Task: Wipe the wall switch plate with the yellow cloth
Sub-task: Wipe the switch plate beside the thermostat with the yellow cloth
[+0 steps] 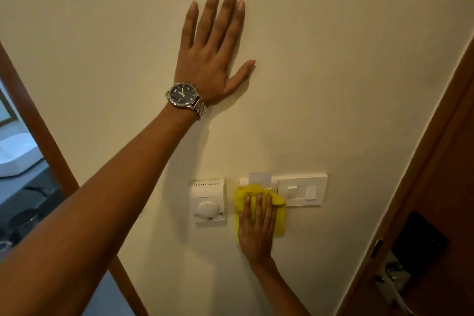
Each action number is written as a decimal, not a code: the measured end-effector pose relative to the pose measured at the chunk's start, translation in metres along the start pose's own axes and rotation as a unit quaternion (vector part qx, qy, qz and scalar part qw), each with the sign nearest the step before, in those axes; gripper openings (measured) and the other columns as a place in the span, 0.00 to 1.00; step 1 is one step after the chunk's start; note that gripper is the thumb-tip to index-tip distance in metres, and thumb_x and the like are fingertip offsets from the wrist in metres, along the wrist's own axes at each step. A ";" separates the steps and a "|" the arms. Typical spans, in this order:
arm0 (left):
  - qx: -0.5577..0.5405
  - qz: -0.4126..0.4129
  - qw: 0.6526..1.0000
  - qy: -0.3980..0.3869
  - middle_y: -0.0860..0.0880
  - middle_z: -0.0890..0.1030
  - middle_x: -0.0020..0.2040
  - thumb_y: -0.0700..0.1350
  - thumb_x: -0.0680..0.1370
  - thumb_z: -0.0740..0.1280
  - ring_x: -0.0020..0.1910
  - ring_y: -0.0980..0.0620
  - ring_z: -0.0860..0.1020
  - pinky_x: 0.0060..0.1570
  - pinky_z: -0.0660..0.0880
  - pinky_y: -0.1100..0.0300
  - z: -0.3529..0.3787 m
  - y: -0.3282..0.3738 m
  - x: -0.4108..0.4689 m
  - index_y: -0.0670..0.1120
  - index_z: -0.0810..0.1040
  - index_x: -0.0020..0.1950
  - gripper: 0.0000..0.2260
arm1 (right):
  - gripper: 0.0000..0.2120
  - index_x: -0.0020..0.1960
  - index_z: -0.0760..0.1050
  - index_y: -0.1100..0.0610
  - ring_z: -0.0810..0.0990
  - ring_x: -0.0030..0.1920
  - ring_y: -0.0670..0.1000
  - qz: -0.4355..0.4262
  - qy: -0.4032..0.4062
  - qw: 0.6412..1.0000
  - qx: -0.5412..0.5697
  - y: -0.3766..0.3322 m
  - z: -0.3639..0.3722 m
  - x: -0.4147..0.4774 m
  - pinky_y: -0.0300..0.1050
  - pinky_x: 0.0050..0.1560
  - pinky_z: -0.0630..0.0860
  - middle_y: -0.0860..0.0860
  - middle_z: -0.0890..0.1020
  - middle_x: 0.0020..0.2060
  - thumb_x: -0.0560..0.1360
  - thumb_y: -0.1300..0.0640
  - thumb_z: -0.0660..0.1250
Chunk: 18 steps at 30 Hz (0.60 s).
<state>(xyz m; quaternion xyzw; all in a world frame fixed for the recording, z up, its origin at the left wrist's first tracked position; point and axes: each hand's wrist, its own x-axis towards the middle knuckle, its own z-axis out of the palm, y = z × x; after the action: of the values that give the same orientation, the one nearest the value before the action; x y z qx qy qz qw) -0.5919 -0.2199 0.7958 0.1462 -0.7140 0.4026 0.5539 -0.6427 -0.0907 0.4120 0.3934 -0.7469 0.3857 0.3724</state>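
So far your right hand lies flat, fingers together, pressing the yellow cloth against the wall. The cloth covers the card-slot plate between the thermostat and the switch plate, and only its right corner overlaps the switch plate's left edge. Your left hand is spread, palm on the wall well above, holding nothing. Most of the switch plate's face, I judge, is not yet wiped: slide the cloth rightward over both rockers.

Dim warm light, soft shadows (wide-angle bend at edges).
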 end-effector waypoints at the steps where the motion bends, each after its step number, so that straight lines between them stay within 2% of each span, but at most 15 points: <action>1: -0.001 0.000 1.000 0.004 0.40 0.63 0.82 0.67 0.85 0.53 0.81 0.36 0.62 0.80 0.59 0.36 0.001 0.000 0.000 0.41 0.59 0.83 0.36 | 0.35 0.84 0.50 0.56 0.50 0.83 0.62 0.013 0.014 1.000 0.020 -0.005 -0.001 0.008 0.65 0.76 0.61 0.58 0.49 0.84 0.83 0.52 0.63; 4: -0.005 -0.001 1.000 0.009 0.39 0.64 0.82 0.66 0.85 0.53 0.81 0.36 0.62 0.80 0.59 0.37 0.000 -0.001 0.001 0.41 0.60 0.83 0.36 | 0.32 0.84 0.50 0.56 0.50 0.83 0.62 0.010 0.041 0.999 0.022 -0.007 -0.002 0.012 0.65 0.74 0.65 0.58 0.50 0.84 0.85 0.51 0.60; 7: -0.010 0.000 1.000 0.009 0.39 0.63 0.82 0.66 0.85 0.53 0.82 0.36 0.62 0.81 0.59 0.36 0.000 0.000 0.002 0.41 0.59 0.83 0.36 | 0.39 0.84 0.47 0.56 0.48 0.84 0.62 -0.051 0.032 0.998 -0.025 0.007 -0.003 -0.002 0.62 0.76 0.60 0.58 0.48 0.84 0.81 0.50 0.64; 12: -0.005 -0.003 1.000 0.024 0.40 0.63 0.82 0.66 0.85 0.53 0.81 0.36 0.62 0.80 0.60 0.37 0.004 0.000 -0.001 0.42 0.58 0.84 0.36 | 0.30 0.84 0.52 0.55 0.53 0.83 0.61 -0.025 0.055 0.998 0.019 -0.001 -0.006 0.017 0.62 0.77 0.62 0.57 0.52 0.84 0.86 0.51 0.58; 16: -0.006 0.000 1.000 0.024 0.40 0.62 0.83 0.66 0.85 0.52 0.82 0.36 0.61 0.81 0.59 0.37 0.004 0.000 -0.001 0.42 0.57 0.84 0.36 | 0.36 0.84 0.49 0.57 0.49 0.83 0.62 -0.075 0.021 0.996 -0.040 0.013 -0.004 -0.012 0.61 0.76 0.61 0.58 0.48 0.84 0.82 0.53 0.62; 18: -0.004 -0.005 1.000 0.027 0.40 0.62 0.83 0.66 0.85 0.53 0.82 0.36 0.61 0.80 0.60 0.37 0.004 0.000 -0.004 0.42 0.58 0.84 0.36 | 0.33 0.84 0.49 0.56 0.49 0.84 0.62 -0.061 0.030 0.997 -0.027 0.013 -0.002 -0.005 0.60 0.76 0.60 0.58 0.49 0.84 0.84 0.54 0.60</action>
<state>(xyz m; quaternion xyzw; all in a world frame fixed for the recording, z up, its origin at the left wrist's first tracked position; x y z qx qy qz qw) -0.5937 -0.2239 0.7921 0.1363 -0.6996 0.4009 0.5755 -0.6511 -0.0823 0.4052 0.4160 -0.7206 0.3534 0.4276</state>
